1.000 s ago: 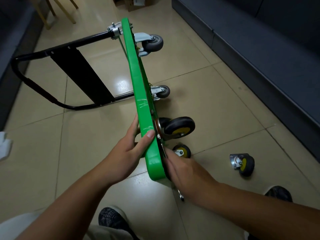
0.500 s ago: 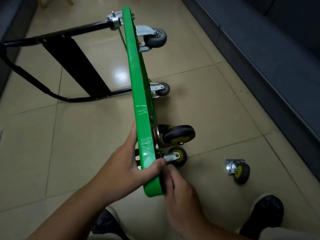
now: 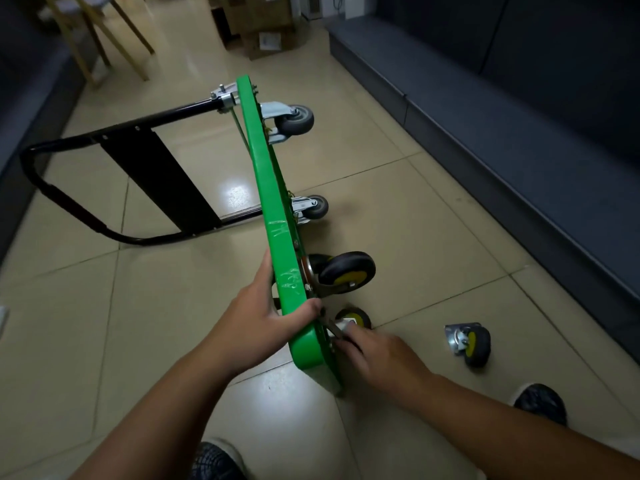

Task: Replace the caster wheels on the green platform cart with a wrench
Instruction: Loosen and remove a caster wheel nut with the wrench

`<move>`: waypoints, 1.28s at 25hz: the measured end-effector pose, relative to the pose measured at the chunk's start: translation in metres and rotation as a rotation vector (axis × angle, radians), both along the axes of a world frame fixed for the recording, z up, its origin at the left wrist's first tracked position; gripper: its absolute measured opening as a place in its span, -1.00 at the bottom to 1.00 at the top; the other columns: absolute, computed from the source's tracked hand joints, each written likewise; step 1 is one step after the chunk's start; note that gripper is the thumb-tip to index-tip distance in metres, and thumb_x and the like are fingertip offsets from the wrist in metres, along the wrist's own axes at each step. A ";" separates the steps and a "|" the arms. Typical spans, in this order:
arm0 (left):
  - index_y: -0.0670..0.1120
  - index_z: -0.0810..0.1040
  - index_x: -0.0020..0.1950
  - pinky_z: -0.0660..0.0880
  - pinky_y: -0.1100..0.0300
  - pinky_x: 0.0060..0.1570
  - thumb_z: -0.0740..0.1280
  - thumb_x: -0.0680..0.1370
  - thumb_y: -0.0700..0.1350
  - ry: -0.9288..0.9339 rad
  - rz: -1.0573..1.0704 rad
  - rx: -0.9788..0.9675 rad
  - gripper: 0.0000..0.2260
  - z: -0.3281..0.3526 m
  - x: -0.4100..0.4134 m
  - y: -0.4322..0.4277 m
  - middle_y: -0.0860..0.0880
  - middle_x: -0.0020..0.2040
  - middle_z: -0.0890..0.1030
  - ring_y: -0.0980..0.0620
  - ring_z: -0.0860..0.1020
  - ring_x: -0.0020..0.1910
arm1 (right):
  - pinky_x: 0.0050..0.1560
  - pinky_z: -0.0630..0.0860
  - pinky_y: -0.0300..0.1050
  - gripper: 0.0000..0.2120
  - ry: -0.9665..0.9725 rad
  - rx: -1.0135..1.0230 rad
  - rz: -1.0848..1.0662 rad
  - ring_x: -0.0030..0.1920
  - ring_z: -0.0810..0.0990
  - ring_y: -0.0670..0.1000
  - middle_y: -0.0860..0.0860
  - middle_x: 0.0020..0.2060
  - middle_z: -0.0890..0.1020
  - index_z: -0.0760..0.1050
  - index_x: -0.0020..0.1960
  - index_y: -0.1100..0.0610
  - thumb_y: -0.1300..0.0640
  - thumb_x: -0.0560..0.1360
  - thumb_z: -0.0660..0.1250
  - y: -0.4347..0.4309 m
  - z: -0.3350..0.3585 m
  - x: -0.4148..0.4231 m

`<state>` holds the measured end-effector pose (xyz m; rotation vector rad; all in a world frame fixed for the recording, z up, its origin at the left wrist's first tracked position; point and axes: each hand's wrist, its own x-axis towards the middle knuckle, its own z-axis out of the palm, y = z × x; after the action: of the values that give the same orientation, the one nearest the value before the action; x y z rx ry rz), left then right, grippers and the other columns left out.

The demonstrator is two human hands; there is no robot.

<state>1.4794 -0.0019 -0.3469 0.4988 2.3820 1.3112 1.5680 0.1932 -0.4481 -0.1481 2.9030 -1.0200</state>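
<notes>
The left hand [image 3: 263, 327], at lower centre, grips the top edge of the green cart [image 3: 273, 209], thumb over the rim. Just right of it, the right hand [image 3: 381, 355] pinches a slim wrench [image 3: 330, 327] against the cart's underside, beside a small yellow wheel [image 3: 356, 317]. The cart stands on its side across the middle of the frame. A loose wheel [image 3: 471, 342] lies on the floor [image 3: 433, 237] at lower right.

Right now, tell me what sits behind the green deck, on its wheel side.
Upper grey caster, lower grey caster, a large yellow-hubbed caster and a small yellow caster, where the right hand holds the wrench. The green deck hides their bolts.
</notes>
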 end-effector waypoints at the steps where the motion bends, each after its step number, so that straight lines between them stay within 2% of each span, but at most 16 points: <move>1: 0.25 0.17 0.56 0.59 -0.07 0.18 0.43 0.36 0.36 0.001 -0.005 -0.012 -0.16 0.000 0.000 0.000 0.22 0.24 0.61 0.12 0.64 0.15 | -0.37 0.29 -0.09 -0.74 -0.070 -0.032 -0.030 -0.34 0.55 -0.01 -0.07 -0.31 0.57 0.37 -0.03 -0.08 -0.20 0.64 0.02 0.005 0.010 0.008; 3: 0.28 0.13 0.56 0.58 -0.07 0.20 0.39 0.36 0.43 0.002 -0.008 -0.015 -0.16 -0.001 0.000 -0.001 0.21 0.25 0.60 0.11 0.64 0.16 | -0.42 0.31 -0.14 -0.72 -0.192 -0.254 -0.120 -0.47 0.46 -0.11 -0.09 -0.48 0.45 0.37 -0.16 -0.03 -0.09 0.69 0.11 0.008 0.039 0.019; 5: 0.32 0.12 0.56 0.56 -0.08 0.22 0.29 0.42 0.46 -0.026 0.013 0.008 -0.23 -0.002 0.001 -0.001 0.20 0.31 0.57 0.10 0.62 0.20 | -0.50 0.31 -0.15 -0.63 -0.361 -0.521 -0.199 -0.56 0.47 -0.02 -0.03 -0.58 0.40 0.40 -0.17 0.13 -0.06 0.70 0.09 0.003 0.069 0.019; 7: 0.34 0.14 0.55 0.56 -0.07 0.22 0.16 0.56 0.32 -0.112 0.084 0.073 -0.44 -0.003 -0.002 0.003 0.14 0.32 0.55 0.07 0.60 0.21 | -0.51 0.26 -0.16 -0.58 -0.557 -0.676 -0.251 -0.57 0.45 0.09 0.04 -0.59 0.37 0.36 -0.15 0.19 -0.09 0.70 0.05 -0.005 0.091 0.011; 9: 0.31 0.18 0.54 0.60 0.02 0.13 0.08 0.69 0.08 -0.163 0.133 0.099 -0.59 -0.003 -0.004 0.005 0.06 0.29 0.56 0.07 0.62 0.14 | -0.51 0.21 -0.21 -0.61 -0.678 -0.762 -0.287 -0.58 0.43 0.07 0.06 -0.54 0.33 0.33 -0.13 0.16 -0.11 0.71 0.03 -0.013 0.101 0.000; 11: 0.29 0.17 0.55 0.61 0.17 0.01 0.03 0.73 -0.03 -0.128 0.106 0.070 -0.60 -0.003 -0.003 0.004 0.03 0.28 0.56 0.13 0.62 0.08 | -0.55 0.22 -0.26 -0.62 -0.708 -0.770 -0.279 -0.58 0.42 0.04 0.04 -0.52 0.34 0.35 -0.11 0.14 -0.12 0.70 0.04 -0.018 0.107 -0.008; 13: 0.31 0.12 0.57 0.61 0.21 0.00 0.02 0.73 0.01 -0.108 0.082 0.061 -0.59 -0.002 -0.001 0.003 0.03 0.29 0.55 0.12 0.62 0.11 | -0.58 0.25 -0.27 -0.62 -0.719 -0.780 -0.271 -0.58 0.42 0.02 0.04 -0.51 0.36 0.36 -0.10 0.13 -0.13 0.70 0.05 -0.021 0.111 -0.013; 16: 0.41 0.01 0.56 0.61 0.00 0.14 0.04 0.65 0.21 -0.092 0.051 0.050 -0.52 0.000 0.000 -0.001 0.04 0.32 0.55 0.06 0.61 0.16 | -0.60 0.26 -0.30 -0.63 -0.764 -0.786 -0.296 -0.61 0.41 0.01 0.03 -0.52 0.35 0.37 -0.12 0.13 -0.12 0.70 0.06 -0.024 0.120 -0.021; 18: 0.46 -0.08 0.54 0.57 -0.14 0.15 0.01 0.59 0.33 -0.025 0.023 -0.015 -0.46 -0.001 0.001 -0.003 0.06 0.28 0.57 -0.01 0.62 0.13 | -0.61 0.23 -0.32 -0.64 -0.793 -0.756 -0.304 -0.60 0.34 0.00 0.01 -0.52 0.32 0.35 -0.13 0.12 -0.11 0.69 0.06 -0.024 0.124 -0.030; 20: 0.43 -0.15 0.55 0.56 -0.16 0.13 -0.04 0.58 0.37 0.027 0.008 -0.062 -0.44 -0.002 0.004 -0.003 0.07 0.26 0.57 -0.01 0.62 0.09 | -0.61 0.22 -0.32 -0.62 -0.825 -0.689 -0.280 -0.60 0.33 -0.01 -0.01 -0.56 0.32 0.33 -0.13 0.12 -0.13 0.69 0.03 -0.026 0.125 -0.036; 23: 0.33 -0.18 0.59 0.56 -0.10 0.11 -0.08 0.58 0.36 0.063 0.007 -0.091 -0.40 -0.003 0.007 -0.003 0.07 0.26 0.57 0.03 0.63 0.05 | -0.58 0.27 -0.28 -0.48 -0.783 -0.491 -0.164 -0.58 0.37 0.05 0.08 -0.57 0.41 0.36 -0.02 0.25 -0.18 0.69 -0.11 -0.030 0.115 -0.032; 25: 0.28 -0.18 0.60 0.57 -0.09 0.08 -0.09 0.58 0.36 0.074 0.014 -0.108 -0.39 -0.005 0.008 -0.003 0.06 0.26 0.56 0.05 0.63 0.03 | -0.53 0.32 -0.23 -0.42 -0.662 -0.326 -0.098 -0.54 0.45 0.11 0.16 -0.51 0.48 0.37 0.11 0.30 -0.17 0.69 -0.16 -0.033 0.102 -0.025; 27: 0.28 -0.18 0.60 0.57 -0.09 0.08 -0.10 0.58 0.35 0.080 0.015 -0.119 -0.40 -0.007 0.008 -0.002 0.06 0.28 0.55 0.05 0.63 0.03 | -0.38 0.39 -0.16 -0.54 -0.425 -0.168 -0.021 -0.29 0.59 0.14 0.13 -0.31 0.54 0.41 0.15 0.24 -0.06 0.72 -0.11 -0.035 0.089 -0.018; 29: 0.29 -0.19 0.60 0.57 -0.07 0.08 -0.11 0.58 0.36 0.083 0.016 -0.120 -0.40 -0.009 0.008 -0.002 0.06 0.29 0.54 0.04 0.63 0.04 | -0.16 0.41 -0.18 -0.70 -0.238 -0.099 0.030 0.01 0.61 0.09 0.08 -0.04 0.57 0.42 0.27 0.17 0.08 0.73 -0.01 -0.035 0.072 -0.014; 30: 0.30 -0.20 0.60 0.58 -0.05 0.08 -0.11 0.59 0.36 0.086 0.017 -0.121 -0.40 -0.010 0.008 -0.002 0.07 0.31 0.54 0.05 0.63 0.05 | -0.10 0.42 -0.21 -0.74 -0.187 -0.107 0.037 0.08 0.59 0.07 0.08 0.05 0.58 0.41 0.33 0.14 0.13 0.72 0.05 -0.035 0.062 -0.014; 32: 0.29 -0.21 0.60 0.57 0.08 0.05 -0.12 0.61 0.35 0.085 0.015 -0.133 -0.41 -0.010 0.008 -0.001 0.10 0.35 0.50 0.12 0.61 0.06 | -0.07 0.46 -0.20 -0.74 -0.116 -0.090 0.053 0.09 0.60 0.08 0.07 0.11 0.60 0.39 0.36 0.13 0.16 0.69 0.15 -0.031 0.040 -0.017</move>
<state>1.4871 -0.0033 -0.3571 0.5081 2.5262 1.1497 1.5507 0.1617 -0.4077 -0.1638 2.7361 -1.1111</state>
